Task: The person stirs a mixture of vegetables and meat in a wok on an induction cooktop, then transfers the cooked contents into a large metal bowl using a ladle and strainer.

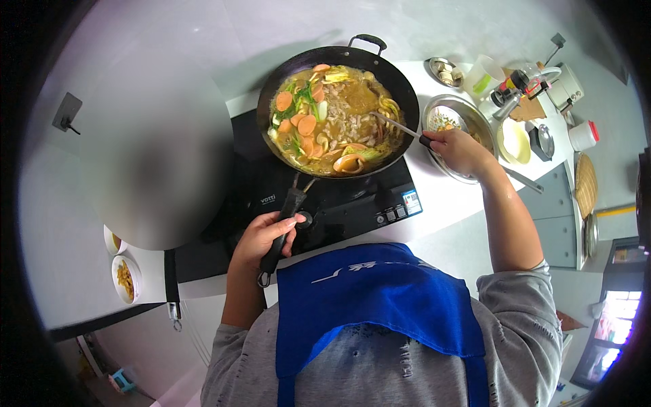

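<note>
A black wok (264,133) stands on a black glass cooktop (346,203), filled with a brothy stew of sliced meat, carrot-coloured rounds, mushrooms and leafy greens. My left hand (269,235) is near the wok's black handle (290,206), with the thumb lying across it and the fingers around it. In my right hand (457,147) is the dark grip of a utensil with a metal shaft (402,126). Its far end dips into the stew at the wok's right side, so its head is hidden.
Right of the wok are a steel bowl (483,118) holding a ladle (524,180), a small steel dish (432,71), a yellow bowl (514,142) and a plastic jug (480,76). A large round blurred object (157,127) fills the left, beyond two white bowls (133,295) of food.
</note>
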Motion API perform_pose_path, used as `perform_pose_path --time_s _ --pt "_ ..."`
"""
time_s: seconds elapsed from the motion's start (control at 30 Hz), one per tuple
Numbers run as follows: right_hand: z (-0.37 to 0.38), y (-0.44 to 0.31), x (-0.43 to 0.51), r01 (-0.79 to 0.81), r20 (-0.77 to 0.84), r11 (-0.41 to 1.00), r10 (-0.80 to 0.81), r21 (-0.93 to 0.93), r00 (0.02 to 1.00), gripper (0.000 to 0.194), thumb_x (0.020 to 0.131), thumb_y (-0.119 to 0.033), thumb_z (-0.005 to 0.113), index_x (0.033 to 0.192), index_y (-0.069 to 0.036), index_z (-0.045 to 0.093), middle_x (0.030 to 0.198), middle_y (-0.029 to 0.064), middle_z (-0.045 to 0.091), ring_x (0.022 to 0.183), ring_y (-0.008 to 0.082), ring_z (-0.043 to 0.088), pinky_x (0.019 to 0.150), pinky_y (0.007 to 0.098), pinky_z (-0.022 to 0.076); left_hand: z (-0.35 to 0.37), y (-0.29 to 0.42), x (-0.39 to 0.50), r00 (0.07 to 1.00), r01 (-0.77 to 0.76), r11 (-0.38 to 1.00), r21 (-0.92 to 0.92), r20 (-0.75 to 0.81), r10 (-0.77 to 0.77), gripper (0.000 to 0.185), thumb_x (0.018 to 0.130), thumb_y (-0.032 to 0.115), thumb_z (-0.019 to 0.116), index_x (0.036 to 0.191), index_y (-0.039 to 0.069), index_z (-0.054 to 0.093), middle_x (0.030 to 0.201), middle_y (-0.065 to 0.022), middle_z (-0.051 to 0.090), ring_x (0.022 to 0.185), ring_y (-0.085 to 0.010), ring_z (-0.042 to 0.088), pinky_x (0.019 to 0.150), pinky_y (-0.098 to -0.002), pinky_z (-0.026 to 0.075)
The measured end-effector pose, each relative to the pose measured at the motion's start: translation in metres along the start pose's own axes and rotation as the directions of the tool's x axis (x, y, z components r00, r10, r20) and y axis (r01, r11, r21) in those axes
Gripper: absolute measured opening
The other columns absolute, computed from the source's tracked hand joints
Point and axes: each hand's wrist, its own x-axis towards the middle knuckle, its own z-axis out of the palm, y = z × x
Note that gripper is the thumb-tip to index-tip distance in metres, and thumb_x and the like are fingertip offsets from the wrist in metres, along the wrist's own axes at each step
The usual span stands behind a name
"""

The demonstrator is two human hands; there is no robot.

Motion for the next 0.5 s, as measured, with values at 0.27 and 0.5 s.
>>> perform_pose_path --time_s 0.27,0.5 --pt "0.015 0.002 -0.022 -0.031 -0.187 0.998 0.042 0.059 0.982 0.034 0.091 -0.022 0.050 0.123 -0.012 0.058 0.098 0.0245 0.064 0.093 0.0371 0.062 0.085 0.0405 0.0472 -0.001 0.000 0.000 1.000 -0.004 1.000 0.016 -0.009 0.004 0.028 0.088 0.020 0.060 0.106 -0.002 0.063 0.062 -0.0012 0.055 0.050 -0.0103 0.051 0.049 -0.0235 0.043" --pt "0.010 -0.029 -0.047 -0.192 -0.387 0.959 0.100 -0.208 0.917 0.036 0.091 -0.023 0.049 0.127 -0.025 0.055 0.093 0.0207 0.065 0.086 0.0370 0.064 0.079 0.0455 0.0492 0.002 0.003 -0.004 1.000 0.005 1.000 0.024 -0.024 -0.004 0.028 0.089 0.021 0.059 0.105 -0.001 0.063 0.061 -0.0021 0.054 0.050 -0.0111 0.051 0.050 -0.0242 0.043"
